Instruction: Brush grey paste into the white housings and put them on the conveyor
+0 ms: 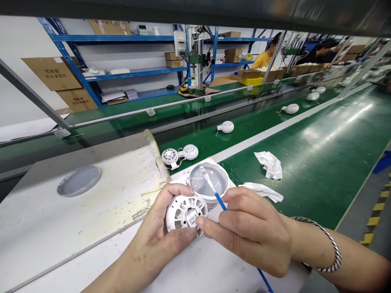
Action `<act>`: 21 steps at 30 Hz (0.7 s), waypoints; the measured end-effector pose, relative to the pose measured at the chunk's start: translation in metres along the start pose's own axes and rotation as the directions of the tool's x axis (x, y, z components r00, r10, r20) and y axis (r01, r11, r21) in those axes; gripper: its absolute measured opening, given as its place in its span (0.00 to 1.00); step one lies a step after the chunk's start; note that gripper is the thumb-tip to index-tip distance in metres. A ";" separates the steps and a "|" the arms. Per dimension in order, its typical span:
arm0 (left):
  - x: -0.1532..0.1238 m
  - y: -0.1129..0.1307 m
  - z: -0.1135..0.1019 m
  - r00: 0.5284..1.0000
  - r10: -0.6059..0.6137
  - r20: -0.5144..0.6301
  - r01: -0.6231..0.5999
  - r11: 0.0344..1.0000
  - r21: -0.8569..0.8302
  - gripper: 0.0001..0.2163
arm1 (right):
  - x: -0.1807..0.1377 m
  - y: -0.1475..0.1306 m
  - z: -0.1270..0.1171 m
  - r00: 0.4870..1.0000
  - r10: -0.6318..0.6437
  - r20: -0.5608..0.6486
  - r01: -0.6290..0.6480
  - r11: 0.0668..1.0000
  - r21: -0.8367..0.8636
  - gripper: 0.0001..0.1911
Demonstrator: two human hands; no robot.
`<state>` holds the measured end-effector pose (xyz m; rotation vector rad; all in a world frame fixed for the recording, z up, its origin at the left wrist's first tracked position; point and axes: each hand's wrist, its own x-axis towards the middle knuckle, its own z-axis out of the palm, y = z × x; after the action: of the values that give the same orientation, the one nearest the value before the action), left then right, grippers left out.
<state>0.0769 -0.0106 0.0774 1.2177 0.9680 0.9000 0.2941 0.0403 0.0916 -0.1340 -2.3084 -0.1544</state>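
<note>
My left hand is closed around a round white slotted plastic housing, thumb along its near edge and fingers over the far side. A small printed part sits in the housing's middle. In my right hand is a slim brush with a blue handle; its pale tip points at a white tub of grey paste. One fingertip of that hand touches the housing's middle. Whether the brush tip touches the paste I cannot tell. Behind the tub, similar white units lie on the green belt.
Crumpled white cloths lie right of the tub. A grey-smeared round lid rests on the white board at left. More white units are spaced along the belt. Behind are blue shelves, a press and people.
</note>
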 end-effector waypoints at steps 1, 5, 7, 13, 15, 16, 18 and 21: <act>0.000 0.000 -0.001 1.000 -0.022 0.016 0.022 0.999 -0.036 0.17 | -0.001 0.000 0.000 1.000 -0.005 -0.001 0.005 1.000 -0.005 0.17; 0.004 0.002 -0.001 0.996 -0.020 0.088 0.036 0.983 -0.178 0.18 | -0.001 -0.001 0.000 1.000 -0.025 0.012 0.026 0.998 -0.059 0.18; 0.005 0.001 0.000 0.994 0.001 0.108 0.025 0.971 -0.237 0.16 | 0.000 -0.002 -0.001 1.000 -0.028 0.009 0.029 0.997 -0.077 0.17; 0.005 -0.014 -0.002 1.000 0.023 0.001 -0.022 0.980 -0.197 0.10 | 0.001 -0.002 -0.001 1.000 -0.018 0.016 0.019 0.998 -0.057 0.17; 0.005 -0.018 -0.001 0.998 0.036 -0.057 -0.044 0.988 -0.147 0.10 | 0.000 -0.003 0.000 0.999 -0.013 0.040 0.015 0.998 -0.059 0.18; 0.005 -0.019 -0.001 0.996 0.036 -0.083 -0.046 0.992 -0.120 0.10 | -0.001 -0.004 0.001 0.999 -0.011 0.051 0.014 0.998 -0.064 0.18; 0.004 -0.016 0.000 0.993 0.014 -0.118 -0.022 0.997 -0.069 0.11 | -0.003 -0.005 0.002 0.998 -0.010 0.067 0.016 0.996 -0.085 0.18; 0.003 -0.008 0.000 0.994 -0.023 -0.105 0.023 1.000 -0.001 0.12 | -0.005 -0.006 0.002 0.996 -0.006 0.088 0.015 0.995 -0.096 0.18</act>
<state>0.0782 -0.0085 0.0694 1.1663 1.0638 0.9529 0.2945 0.0347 0.0862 -0.1812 -2.3897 -0.2708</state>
